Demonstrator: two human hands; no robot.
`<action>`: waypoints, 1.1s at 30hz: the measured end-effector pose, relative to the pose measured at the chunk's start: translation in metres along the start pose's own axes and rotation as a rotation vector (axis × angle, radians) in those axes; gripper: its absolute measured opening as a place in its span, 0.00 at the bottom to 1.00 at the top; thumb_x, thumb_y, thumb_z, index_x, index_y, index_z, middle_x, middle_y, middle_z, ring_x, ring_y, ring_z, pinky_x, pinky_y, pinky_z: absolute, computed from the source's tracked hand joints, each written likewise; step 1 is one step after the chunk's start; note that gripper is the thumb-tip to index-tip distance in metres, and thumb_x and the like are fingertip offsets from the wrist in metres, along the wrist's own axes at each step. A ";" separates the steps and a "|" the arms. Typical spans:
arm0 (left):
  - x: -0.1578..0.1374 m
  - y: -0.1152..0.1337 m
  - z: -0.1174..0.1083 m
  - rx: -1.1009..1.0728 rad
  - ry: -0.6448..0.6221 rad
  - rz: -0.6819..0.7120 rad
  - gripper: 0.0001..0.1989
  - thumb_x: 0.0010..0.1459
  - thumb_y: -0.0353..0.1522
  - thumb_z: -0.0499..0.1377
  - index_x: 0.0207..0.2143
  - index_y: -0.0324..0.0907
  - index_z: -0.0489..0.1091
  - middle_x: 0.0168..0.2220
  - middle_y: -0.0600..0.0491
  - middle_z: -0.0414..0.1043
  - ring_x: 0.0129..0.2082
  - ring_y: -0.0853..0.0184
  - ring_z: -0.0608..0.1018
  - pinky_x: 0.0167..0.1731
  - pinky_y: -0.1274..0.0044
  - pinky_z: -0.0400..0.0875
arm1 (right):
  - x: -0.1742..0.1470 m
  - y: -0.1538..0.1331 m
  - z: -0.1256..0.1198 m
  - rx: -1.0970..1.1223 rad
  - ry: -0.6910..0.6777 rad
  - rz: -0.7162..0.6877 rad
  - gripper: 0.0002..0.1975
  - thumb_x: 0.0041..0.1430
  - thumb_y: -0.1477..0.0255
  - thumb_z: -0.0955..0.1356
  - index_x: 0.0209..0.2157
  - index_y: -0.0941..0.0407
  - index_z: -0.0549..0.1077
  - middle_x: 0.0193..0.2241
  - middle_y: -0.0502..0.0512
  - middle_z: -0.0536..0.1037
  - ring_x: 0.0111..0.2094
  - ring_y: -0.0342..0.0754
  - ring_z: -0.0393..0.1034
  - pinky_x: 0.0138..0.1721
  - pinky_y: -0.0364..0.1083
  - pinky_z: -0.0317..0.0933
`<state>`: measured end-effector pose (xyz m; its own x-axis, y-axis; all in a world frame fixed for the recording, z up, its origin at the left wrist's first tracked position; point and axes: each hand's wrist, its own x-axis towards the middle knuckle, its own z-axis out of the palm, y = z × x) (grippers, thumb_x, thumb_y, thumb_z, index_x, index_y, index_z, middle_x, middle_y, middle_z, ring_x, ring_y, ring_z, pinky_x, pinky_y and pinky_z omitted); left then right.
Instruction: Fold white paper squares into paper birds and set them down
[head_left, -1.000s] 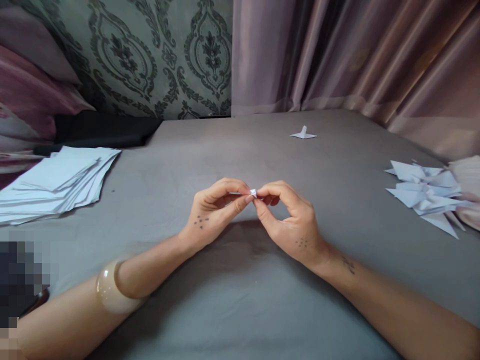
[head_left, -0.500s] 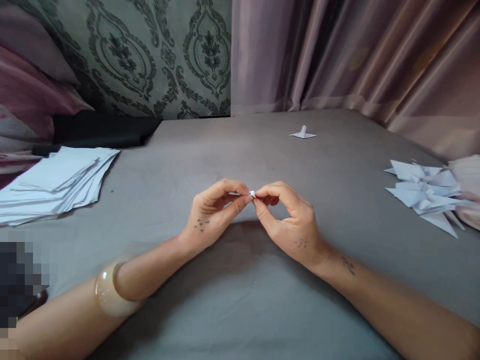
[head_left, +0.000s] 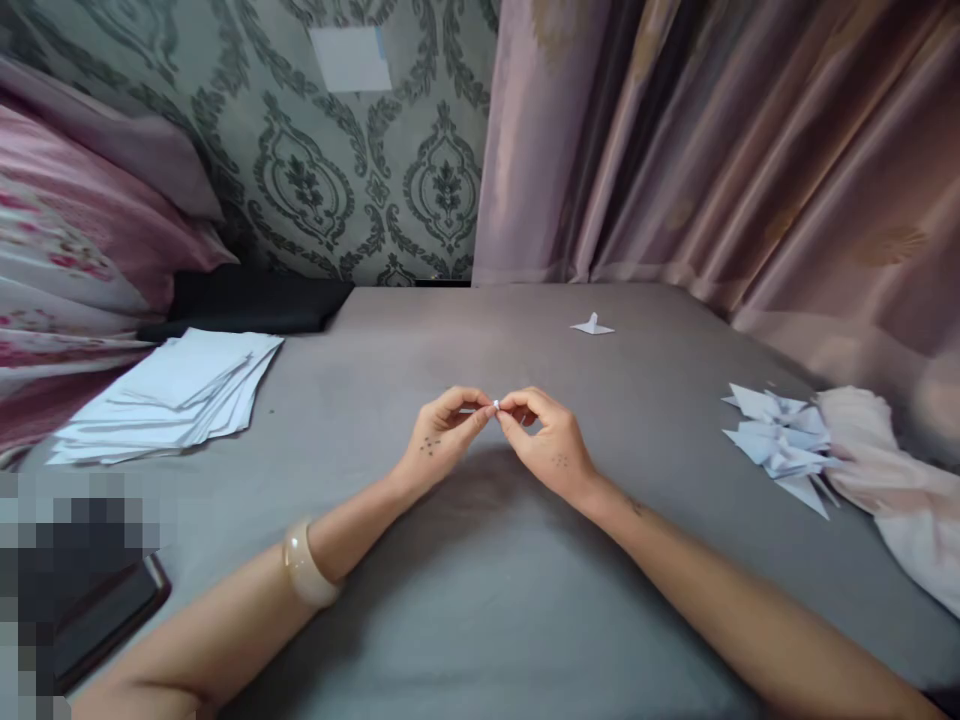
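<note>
A tiny folded bit of white paper is pinched between my two hands over the middle of the grey sheet. My left hand grips it with thumb and forefinger from the left; a bangle circles that wrist. From the other side, my right hand pinches the same paper, its fingertips almost meeting the left ones. Most of the piece is hidden by the fingers, so its exact shape cannot be made out.
A stack of white paper sheets lies on the left by a folded black cloth. Several folded paper cranes are heaped at right, beside pale fabric. One white folded-paper figure stands farther back. A dark device sits lower left.
The camera view has tilted up and drawn back, so more wall shows and everything looks smaller. Both hands keep their pinch on the paper, with the fingertips slightly closer together.
</note>
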<state>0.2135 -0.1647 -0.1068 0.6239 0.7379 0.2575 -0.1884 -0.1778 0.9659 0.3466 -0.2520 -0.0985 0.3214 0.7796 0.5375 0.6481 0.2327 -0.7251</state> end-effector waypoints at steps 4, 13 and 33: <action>0.010 0.011 -0.010 0.027 -0.027 0.060 0.09 0.55 0.36 0.64 0.34 0.38 0.72 0.34 0.52 0.72 0.35 0.70 0.74 0.39 0.78 0.71 | 0.016 -0.008 0.002 -0.005 -0.013 -0.009 0.03 0.56 0.74 0.65 0.31 0.54 0.72 0.28 0.51 0.75 0.29 0.43 0.69 0.34 0.44 0.64; 0.033 0.017 -0.020 0.062 -0.036 0.071 0.11 0.55 0.37 0.64 0.34 0.37 0.73 0.32 0.51 0.72 0.32 0.71 0.73 0.35 0.79 0.69 | 0.036 -0.007 0.014 -0.041 0.067 -0.100 0.05 0.56 0.75 0.64 0.32 0.54 0.71 0.29 0.51 0.74 0.29 0.43 0.68 0.35 0.43 0.63; 0.041 -0.015 -0.019 -0.022 0.017 -0.213 0.10 0.50 0.36 0.66 0.27 0.37 0.73 0.27 0.55 0.70 0.25 0.75 0.67 0.27 0.81 0.60 | 0.029 0.031 0.028 0.083 0.020 0.004 0.05 0.55 0.76 0.65 0.33 0.53 0.72 0.34 0.53 0.72 0.38 0.46 0.68 0.39 0.46 0.64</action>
<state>0.2278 -0.1192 -0.1113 0.6381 0.7685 0.0472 -0.0704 -0.0028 0.9975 0.3566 -0.2059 -0.1176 0.3386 0.7690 0.5422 0.5875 0.2773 -0.7602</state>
